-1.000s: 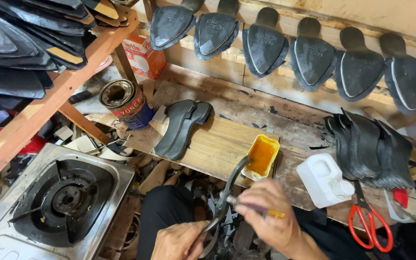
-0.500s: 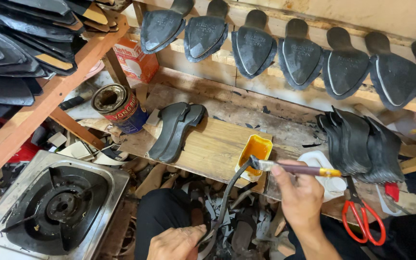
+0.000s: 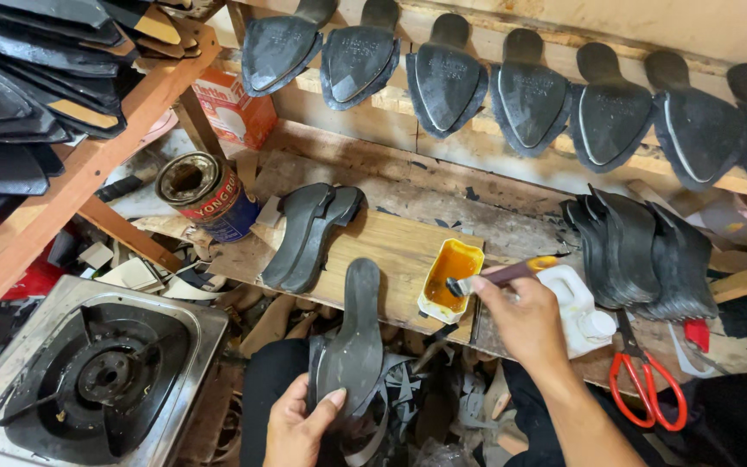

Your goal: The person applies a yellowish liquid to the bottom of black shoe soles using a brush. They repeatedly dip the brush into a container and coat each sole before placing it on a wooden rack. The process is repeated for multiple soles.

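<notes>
Over the worn wooden tabletop, the right hand has its fingers closed round a small brush, whose bristle end sits in the yellow glue dish at the board's front edge. Low in the view, the left hand grips a dark shoe sole by its lower end, thumb across the face, holding it upright just in front of the tabletop and left of the dish. Its upper face looks dull and dry, with no wet sheen that I can make out, so by my judgement the brush is only being loaded and this piece is yet to be coated

Two more soles lie overlapped on the board beside an open tin can; whether they are already glued cannot be told. To the right a leaning stack of soles stands near a white plastic bottle and red-handled scissors. Along the back ledge a row of lasted shoes rests bottom-up, seemingly awaiting soles, which suggests much of the batch remains. A gas stove sits unlit at lower left
</notes>
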